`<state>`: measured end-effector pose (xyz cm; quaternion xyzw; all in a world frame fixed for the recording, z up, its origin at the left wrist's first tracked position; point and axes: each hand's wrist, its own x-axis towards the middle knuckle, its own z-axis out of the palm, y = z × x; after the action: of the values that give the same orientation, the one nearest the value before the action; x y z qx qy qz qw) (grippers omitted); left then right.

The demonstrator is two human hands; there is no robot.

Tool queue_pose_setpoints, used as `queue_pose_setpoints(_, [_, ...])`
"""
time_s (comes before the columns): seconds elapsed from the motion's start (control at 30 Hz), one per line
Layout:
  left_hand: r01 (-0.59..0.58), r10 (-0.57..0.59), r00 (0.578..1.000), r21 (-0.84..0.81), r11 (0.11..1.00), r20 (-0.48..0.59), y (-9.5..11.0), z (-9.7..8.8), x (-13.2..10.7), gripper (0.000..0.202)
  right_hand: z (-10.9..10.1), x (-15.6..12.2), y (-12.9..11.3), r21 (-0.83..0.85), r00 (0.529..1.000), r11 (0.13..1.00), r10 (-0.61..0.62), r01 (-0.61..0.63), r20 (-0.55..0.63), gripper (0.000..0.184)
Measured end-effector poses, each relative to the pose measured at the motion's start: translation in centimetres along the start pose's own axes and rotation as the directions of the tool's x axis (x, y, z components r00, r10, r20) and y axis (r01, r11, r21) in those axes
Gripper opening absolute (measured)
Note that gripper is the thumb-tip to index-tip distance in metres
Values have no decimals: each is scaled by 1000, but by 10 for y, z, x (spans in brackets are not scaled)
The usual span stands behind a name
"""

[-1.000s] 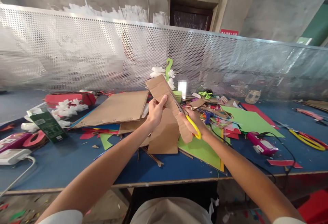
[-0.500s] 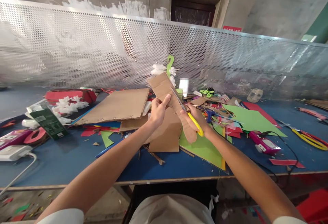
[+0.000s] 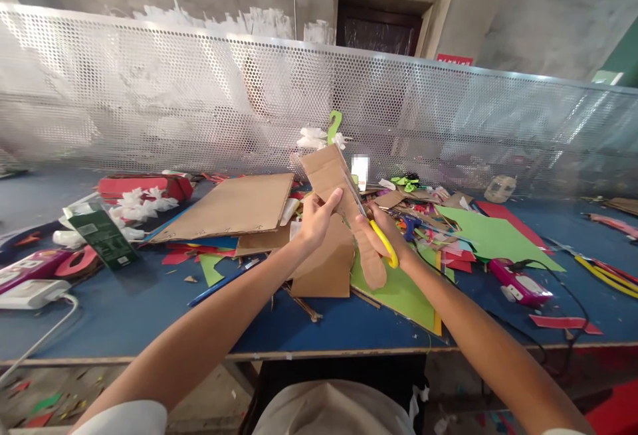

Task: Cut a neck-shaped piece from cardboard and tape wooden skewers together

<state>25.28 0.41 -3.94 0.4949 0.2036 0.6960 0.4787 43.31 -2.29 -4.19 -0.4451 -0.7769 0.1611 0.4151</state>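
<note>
In the head view, a strip of brown cardboard (image 3: 323, 171) with a rounded lower end is held up above the table. My left hand (image 3: 319, 219) grips its left edge, thumb on top. Yellow-handled scissors (image 3: 383, 242) are in my right hand (image 3: 390, 222), fingers wrapped round the handle. Their blades lie along the right side of the cardboard, pointing up and away from me. Part of the handle is hidden by my right hand. Below the strip lie another brown cardboard piece (image 3: 323, 269) and a green sheet (image 3: 399, 299).
A large cardboard sheet (image 3: 232, 202) lies left of centre, beside a dark green carton (image 3: 102, 236). Paper scraps, a purple device (image 3: 518, 282) with a cable, and another pair of scissors (image 3: 598, 265) are on the right. A perforated metal screen (image 3: 199, 103) stands behind.
More of the blades shows along the cardboard's right side, reaching closer to its upper end. The view has shifted slightly. Both hands keep their holds.
</note>
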Motion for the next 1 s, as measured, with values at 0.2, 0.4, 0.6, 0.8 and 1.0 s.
queue_pose_setpoints(0.2, [44, -47, 997, -50, 998, -64, 3, 4, 0, 48, -1, 2, 1, -1, 1000, 1000, -15, 15, -2, 53])
queue_pose_setpoints(0.4, [62, -67, 996, -78, 995, -64, -2, 3, -2, 48, 0, 0, -1, -150, 1000, 988, 27, -25, 11, 53])
queue_pose_setpoints(0.6, [74, -80, 994, -82, 994, -72, -3, 4, -2, 52, 0, -1, -2, -159, 1000, 987, 26, -26, 1, 49])
queue_pose_setpoints(0.8, [41, -46, 990, -41, 998, -133, 2, 4, 2, 45, 3, 1, 0, -21, 1000, 1000, -8, 9, 27, 50])
queue_pose_setpoints(1.0, [-30, 20, 981, -51, 998, -194, 10, -10, 13, 45, 1, -4, -5, -45, 989, 999, -5, 11, 146, 49])
